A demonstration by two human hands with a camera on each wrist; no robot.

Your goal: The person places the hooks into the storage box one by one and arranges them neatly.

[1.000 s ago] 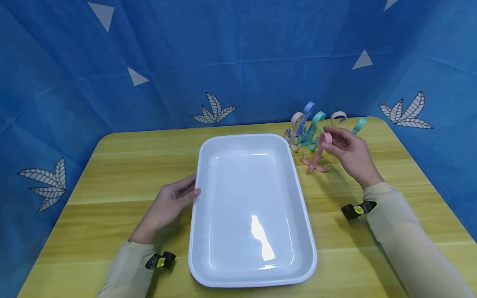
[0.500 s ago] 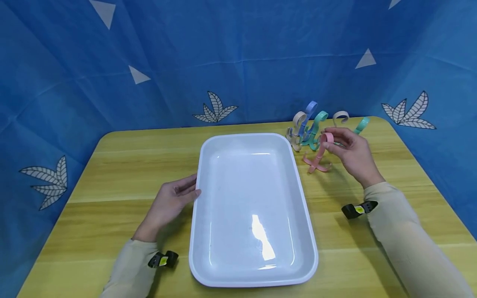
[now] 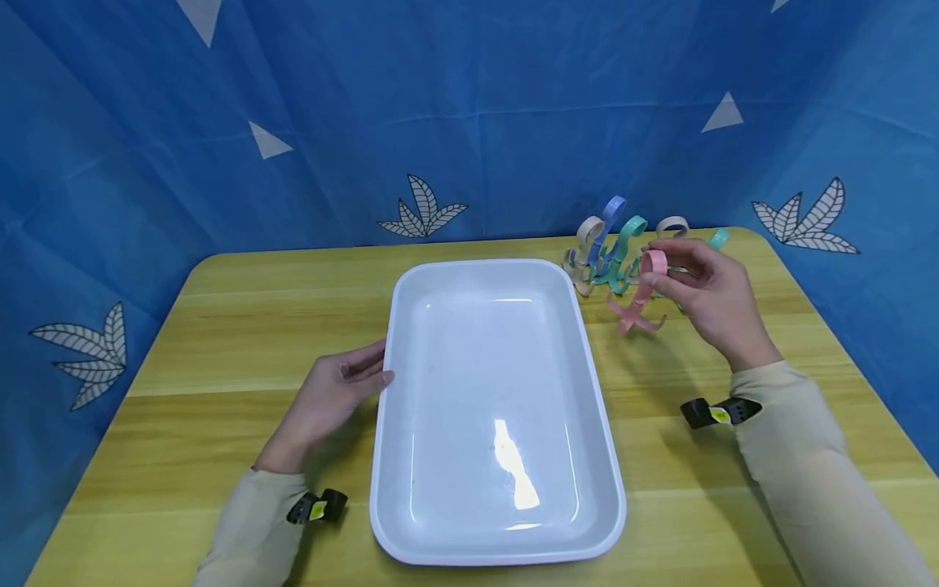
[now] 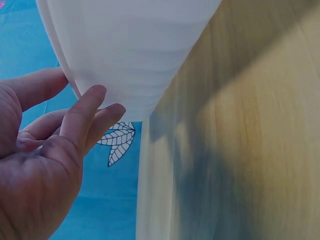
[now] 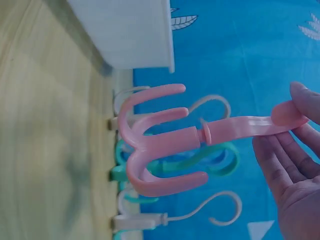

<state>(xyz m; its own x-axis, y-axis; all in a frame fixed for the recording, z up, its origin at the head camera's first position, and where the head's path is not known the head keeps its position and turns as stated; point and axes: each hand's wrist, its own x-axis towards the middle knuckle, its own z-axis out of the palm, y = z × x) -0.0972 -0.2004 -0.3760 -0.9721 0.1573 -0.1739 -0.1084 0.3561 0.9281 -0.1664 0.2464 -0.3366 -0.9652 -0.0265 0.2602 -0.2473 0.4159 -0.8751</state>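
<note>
A white rectangular tray (image 3: 495,391) lies on the wooden table with its long side running away from me. My left hand (image 3: 330,403) pinches its left rim, thumb over the edge and fingers beneath, as the left wrist view shows on the tray's outer wall (image 4: 130,50). My right hand (image 3: 715,297) holds a pink multi-prong hook hanger (image 3: 637,310) by its curved top, prongs downward. In the right wrist view the pink hanger (image 5: 170,142) is apart from the tabletop. Behind it stand a blue hanger (image 3: 607,224), a green hanger (image 3: 627,236) and a beige hanger (image 3: 587,236).
Another beige hanger (image 3: 672,224) and a second green hanger (image 3: 719,238) stand by my right hand, partly hidden by it. A blue patterned cloth (image 3: 330,122) hangs behind the table (image 3: 257,326). Each wrist wears a black strap.
My right hand has raised the pink hanger slightly and shifted it a little to the right. The left hand stays at the tray's rim, and the tray keeps its place.
</note>
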